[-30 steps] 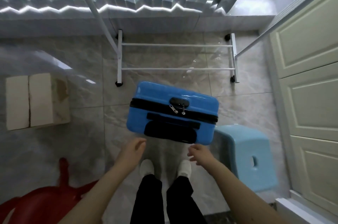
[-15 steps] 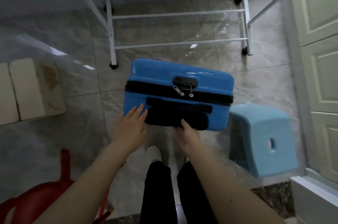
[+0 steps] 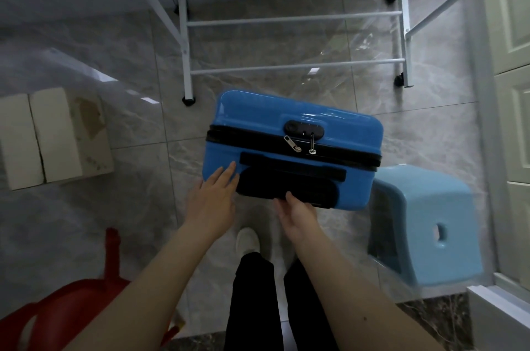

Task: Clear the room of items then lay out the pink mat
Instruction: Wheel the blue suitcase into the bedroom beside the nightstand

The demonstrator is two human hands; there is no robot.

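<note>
A blue hard-shell suitcase (image 3: 298,115) stands upright on the grey tiled floor in front of my feet, its black zip, lock and black top handle facing up. My left hand (image 3: 213,197) lies with straight fingers against the suitcase's near left corner. My right hand (image 3: 296,211) reaches under the near edge of the black handle housing (image 3: 286,188); the thumb shows on top and the fingers are hidden beneath. No pink mat is in view.
A light blue plastic stool (image 3: 427,224) stands right beside the suitcase. A cardboard box (image 3: 54,135) sits at the left. A red plastic chair (image 3: 66,299) is at the lower left. A white metal rack frame (image 3: 295,44) stands behind, white cupboard doors (image 3: 510,121) at the right.
Both hands came forward from in front of my feet onto the suitcase. The left hand settled flat on its corner and the right hand went under the handle housing. My view tilted down and closer.
</note>
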